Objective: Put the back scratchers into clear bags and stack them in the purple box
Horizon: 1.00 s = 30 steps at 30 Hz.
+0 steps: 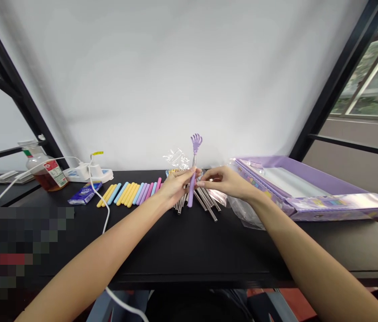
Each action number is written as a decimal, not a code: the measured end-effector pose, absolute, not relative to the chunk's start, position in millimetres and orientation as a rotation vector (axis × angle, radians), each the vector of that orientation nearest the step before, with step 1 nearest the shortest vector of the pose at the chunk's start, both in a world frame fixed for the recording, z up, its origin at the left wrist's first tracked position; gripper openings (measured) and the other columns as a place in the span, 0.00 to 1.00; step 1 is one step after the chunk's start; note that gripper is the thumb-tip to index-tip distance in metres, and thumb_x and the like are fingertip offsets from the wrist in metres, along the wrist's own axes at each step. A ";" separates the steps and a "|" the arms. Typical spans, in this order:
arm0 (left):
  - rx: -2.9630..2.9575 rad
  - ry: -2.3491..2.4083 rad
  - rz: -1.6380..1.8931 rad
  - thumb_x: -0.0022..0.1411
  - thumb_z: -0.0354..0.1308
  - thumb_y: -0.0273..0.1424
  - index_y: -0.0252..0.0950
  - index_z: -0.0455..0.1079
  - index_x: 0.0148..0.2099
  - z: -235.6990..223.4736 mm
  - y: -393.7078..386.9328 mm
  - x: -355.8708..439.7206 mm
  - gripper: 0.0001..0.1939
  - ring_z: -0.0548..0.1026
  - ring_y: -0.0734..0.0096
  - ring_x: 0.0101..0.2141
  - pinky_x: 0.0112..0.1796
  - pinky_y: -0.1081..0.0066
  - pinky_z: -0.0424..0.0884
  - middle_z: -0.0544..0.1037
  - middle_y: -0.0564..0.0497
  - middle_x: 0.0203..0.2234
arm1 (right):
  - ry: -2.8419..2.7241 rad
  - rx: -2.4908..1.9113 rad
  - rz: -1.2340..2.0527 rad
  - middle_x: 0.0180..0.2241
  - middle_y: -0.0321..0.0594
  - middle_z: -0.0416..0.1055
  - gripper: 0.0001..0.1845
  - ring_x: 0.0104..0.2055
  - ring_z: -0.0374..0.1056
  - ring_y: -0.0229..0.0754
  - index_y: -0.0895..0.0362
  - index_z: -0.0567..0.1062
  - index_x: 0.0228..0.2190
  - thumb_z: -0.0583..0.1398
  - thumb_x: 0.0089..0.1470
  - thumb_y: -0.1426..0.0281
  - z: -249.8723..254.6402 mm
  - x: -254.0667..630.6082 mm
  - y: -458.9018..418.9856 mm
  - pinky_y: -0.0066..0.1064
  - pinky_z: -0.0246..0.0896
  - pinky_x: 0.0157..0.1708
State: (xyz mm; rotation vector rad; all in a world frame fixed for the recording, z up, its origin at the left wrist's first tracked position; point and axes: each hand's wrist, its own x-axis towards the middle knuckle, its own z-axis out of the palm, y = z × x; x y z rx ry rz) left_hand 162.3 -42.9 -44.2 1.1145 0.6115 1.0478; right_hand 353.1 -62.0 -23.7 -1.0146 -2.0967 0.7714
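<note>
A purple back scratcher (191, 190) with a claw-shaped head and a metal shaft stands nearly upright over the desk, head up. My left hand (177, 183) is closed around it, thumb and fingers where the shaft meets the handle. Close by on its right is my right hand (224, 181), thumb and fingertips drawn together in a pinch at the handle's edge; what is between them I cannot make out. Behind and below both hands lie several metal rods (209, 203), partly hidden. Left of them, several yellow, blue, purple and pink handles (132, 194) lie side by side in a row.
An open purple box (329, 179) sits at the right, with clear plastic wrapping (247, 212) beside it. At the left are a bottle of dark liquid (50, 172), a white power strip (88, 172) and a blue packet (85, 193). A white cable (107, 214) crosses the black desk (189, 250).
</note>
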 end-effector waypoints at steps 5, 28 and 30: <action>1.075 0.627 1.137 0.53 0.71 0.35 0.33 0.81 0.38 -43.2 -48.4 166.3 0.13 0.76 0.60 0.48 0.49 0.62 0.71 0.81 0.42 0.44 | -2.100 -1.030 0.611 0.30 0.39 0.76 0.17 0.31 0.66 0.39 0.57 0.80 0.30 0.64 0.54 0.56 -33.8 339.6 -59.2 0.33 0.61 0.35; 1.279 0.834 1.374 0.47 0.71 0.22 0.42 0.67 0.62 -30.4 -28.8 141.6 0.39 0.77 0.64 0.46 0.43 0.67 0.75 0.69 0.44 0.55 | -1.829 -1.052 1.039 0.25 0.37 0.70 0.21 0.23 0.67 0.37 0.57 0.70 0.33 0.56 0.61 0.51 -23.1 347.4 -66.4 0.29 0.59 0.22; 1.361 0.853 1.399 0.47 0.71 0.24 0.41 0.63 0.64 -32.4 -23.1 137.8 0.42 0.78 0.67 0.42 0.43 0.68 0.74 0.74 0.45 0.48 | -1.852 -1.061 1.008 0.27 0.36 0.69 0.21 0.22 0.65 0.35 0.58 0.71 0.36 0.56 0.61 0.51 -23.5 348.5 -65.4 0.28 0.56 0.21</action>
